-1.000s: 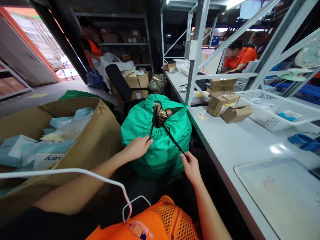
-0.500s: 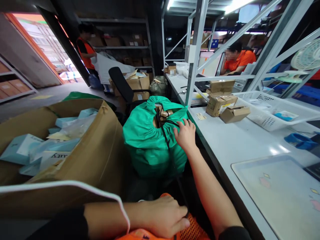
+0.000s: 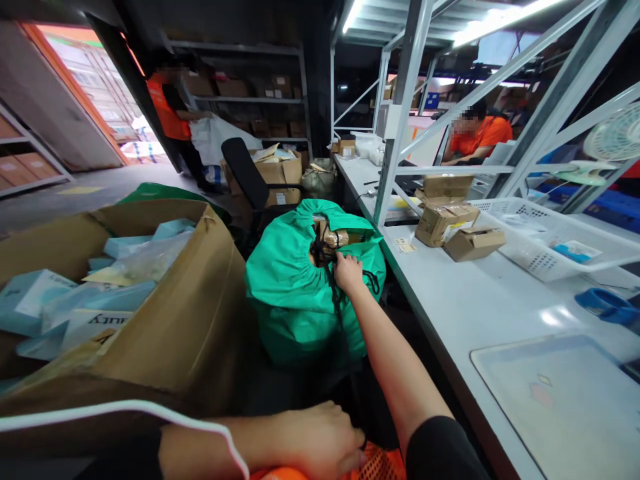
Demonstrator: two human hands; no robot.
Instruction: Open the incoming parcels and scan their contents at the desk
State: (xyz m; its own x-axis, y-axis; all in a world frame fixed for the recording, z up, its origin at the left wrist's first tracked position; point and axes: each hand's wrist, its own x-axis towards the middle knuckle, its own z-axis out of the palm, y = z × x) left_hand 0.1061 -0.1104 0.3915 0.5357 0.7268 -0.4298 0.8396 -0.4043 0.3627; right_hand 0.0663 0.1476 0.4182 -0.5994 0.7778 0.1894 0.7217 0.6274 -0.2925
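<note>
A full green drawstring bag (image 3: 290,293) stands in front of me, its mouth gathered but partly open. Brown taped packages (image 3: 336,238) show through the opening. My right hand (image 3: 349,272) is at the right edge of the mouth, its fingers closed on the black drawstring (image 3: 330,267); a loop of the cord hangs to the right of it. Close to my body, over an orange mesh vest (image 3: 380,461), my left hand (image 3: 325,437) is curled closed. Something dark shows by its fingertips, but I cannot make out what it holds.
To the left is a large cardboard box (image 3: 200,320) holding light-blue boxes (image 3: 43,300). A white cable (image 3: 150,403) crosses my left forearm. On the right, the workbench (image 3: 450,293) bears small cartons (image 3: 447,223) and a white basket (image 3: 540,257). Two people in orange are farther back.
My right hand has moved left from the bag's right edge to its mouth, and its spread fingers have closed on the drawstring. My left hand stays near my body.
</note>
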